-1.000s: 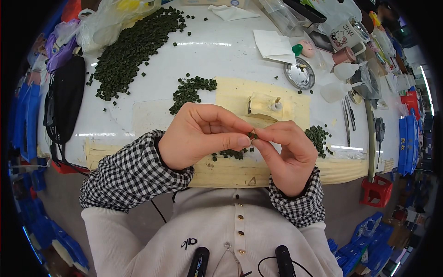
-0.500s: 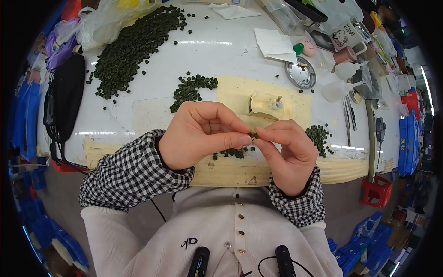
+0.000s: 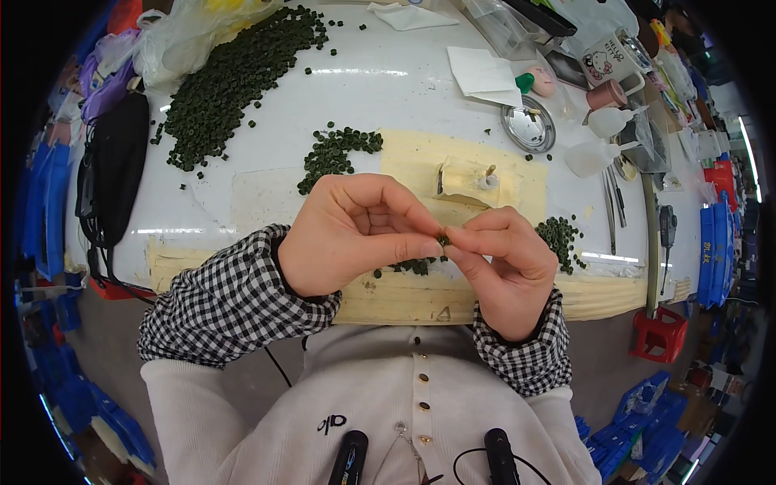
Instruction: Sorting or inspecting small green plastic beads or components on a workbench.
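Thumb and forefinger of my left hand (image 3: 343, 234) pinch a small dark green piece (image 3: 444, 240) above the table's front edge. On the other side of that piece, the thumb and forefinger of my right hand (image 3: 513, 267) are closed on it too, so both sets of fingertips nearly meet. Most of the piece is hidden by the fingers. Just below the fingertips lies a little heap of similar green pieces (image 3: 416, 266). Beyond my hands, a cream-coloured block (image 3: 465, 186) with a white base and a short upright peg (image 3: 491, 173) rests on a yellow sheet (image 3: 412, 153).
A large pile of green pieces (image 3: 234, 85) spreads at the far left; smaller heaps lie at centre (image 3: 327, 158) and right (image 3: 558, 240). At right are a round metal dish (image 3: 527, 133), white squeeze bottles (image 3: 594, 158), tweezers (image 3: 609, 212) and a mug (image 3: 606, 63).
My hands keep almost the same place, fingertips together. The right fingertips have shifted very slightly, and the pinched piece shows a greener side than before.
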`<state>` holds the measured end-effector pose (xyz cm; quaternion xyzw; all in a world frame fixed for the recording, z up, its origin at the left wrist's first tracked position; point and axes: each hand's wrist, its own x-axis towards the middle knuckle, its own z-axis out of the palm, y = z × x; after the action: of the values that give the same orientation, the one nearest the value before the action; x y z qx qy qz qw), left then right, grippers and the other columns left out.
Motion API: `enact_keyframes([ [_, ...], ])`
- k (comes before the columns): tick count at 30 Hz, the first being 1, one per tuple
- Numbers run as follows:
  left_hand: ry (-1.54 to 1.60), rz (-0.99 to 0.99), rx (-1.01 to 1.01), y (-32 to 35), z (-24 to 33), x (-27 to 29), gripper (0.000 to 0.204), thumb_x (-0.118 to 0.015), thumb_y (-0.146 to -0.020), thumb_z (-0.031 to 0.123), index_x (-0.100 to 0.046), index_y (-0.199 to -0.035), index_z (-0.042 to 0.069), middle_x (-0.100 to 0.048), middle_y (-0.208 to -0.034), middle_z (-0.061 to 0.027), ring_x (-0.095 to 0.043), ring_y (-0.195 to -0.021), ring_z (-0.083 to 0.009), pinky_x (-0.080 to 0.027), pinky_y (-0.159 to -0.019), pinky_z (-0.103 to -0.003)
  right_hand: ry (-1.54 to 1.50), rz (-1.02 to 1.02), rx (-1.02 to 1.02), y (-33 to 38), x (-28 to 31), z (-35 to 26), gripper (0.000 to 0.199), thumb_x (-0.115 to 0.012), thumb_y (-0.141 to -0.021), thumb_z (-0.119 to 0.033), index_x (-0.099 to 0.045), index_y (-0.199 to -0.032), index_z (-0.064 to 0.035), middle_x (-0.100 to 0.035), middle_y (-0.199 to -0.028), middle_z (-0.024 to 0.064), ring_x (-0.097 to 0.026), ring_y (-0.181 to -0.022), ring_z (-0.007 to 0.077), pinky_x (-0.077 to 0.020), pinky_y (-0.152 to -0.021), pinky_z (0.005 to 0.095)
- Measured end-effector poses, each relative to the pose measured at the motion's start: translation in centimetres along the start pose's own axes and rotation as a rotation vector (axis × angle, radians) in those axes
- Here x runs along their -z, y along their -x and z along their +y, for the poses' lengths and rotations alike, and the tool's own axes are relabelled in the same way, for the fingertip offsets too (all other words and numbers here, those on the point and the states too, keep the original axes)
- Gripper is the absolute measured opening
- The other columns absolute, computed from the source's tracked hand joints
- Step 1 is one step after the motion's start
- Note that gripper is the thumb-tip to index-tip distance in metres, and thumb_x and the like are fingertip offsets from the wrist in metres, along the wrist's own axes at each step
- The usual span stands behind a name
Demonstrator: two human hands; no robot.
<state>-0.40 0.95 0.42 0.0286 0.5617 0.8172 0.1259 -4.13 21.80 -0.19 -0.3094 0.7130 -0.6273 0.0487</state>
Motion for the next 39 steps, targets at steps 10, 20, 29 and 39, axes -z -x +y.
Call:
enact_keyframes([
  [10, -0.060, 0.038, -0.003, -0.11, 0.33, -0.02, 0.015, -0.066, -0.084, -0.008, -0.064, -0.099, -0.006, -0.069, -0.097, -0.0154, -0.068, -0.090, -0.0168, -0.055, -0.082, -0.027, 0.049, 0.037, 0.030, 0.06, -0.38, -0.09, 0.028, -0.070, -0.080, 0.006, -0.071, -0.107, -0.0030, -0.065, -0.091, 0.0074, -0.062, -0.080, 0.0131, -0.0495, -0.069, 0.0231],
  [20, -0.155, 0.080, -0.175, -0.05, -0.10, 0.03, 0.017, -0.064, -0.083, -0.012, -0.066, -0.099, -0.006, -0.068, -0.099, -0.0154, -0.066, -0.093, -0.0187, -0.055, -0.085, -0.028, 0.086, -0.033, 0.070, -0.09, -0.37, 0.00, 0.031, -0.068, -0.082, 0.006, -0.069, -0.112, -0.0013, -0.065, -0.093, 0.0093, -0.062, -0.080, 0.0145, -0.0497, -0.069, 0.0234],
  [29, -0.341, 0.081, -0.234, 0.03, 0.19, 0.14, 0.021, -0.063, -0.082, -0.013, -0.068, -0.101, -0.005, -0.067, -0.099, -0.0140, -0.065, -0.093, -0.0176, -0.053, -0.083, -0.027, 0.085, -0.055, 0.064, -0.10, -0.34, 0.21, 0.032, -0.067, -0.082, 0.007, -0.068, -0.113, -0.0017, -0.065, -0.095, 0.0094, -0.063, -0.081, 0.0150, -0.0496, -0.070, 0.0232],
  [39, -0.189, 0.086, -0.150, 0.10, 0.14, -0.06, 0.018, -0.062, -0.085, -0.011, -0.067, -0.101, -0.006, -0.067, -0.098, -0.0145, -0.066, -0.093, -0.0175, -0.054, -0.085, -0.027, 0.099, -0.057, 0.088, -0.15, -0.26, 0.05, 0.031, -0.066, -0.082, 0.007, -0.068, -0.112, -0.0017, -0.065, -0.095, 0.0095, -0.063, -0.081, 0.0155, -0.0498, -0.070, 0.0232],
])
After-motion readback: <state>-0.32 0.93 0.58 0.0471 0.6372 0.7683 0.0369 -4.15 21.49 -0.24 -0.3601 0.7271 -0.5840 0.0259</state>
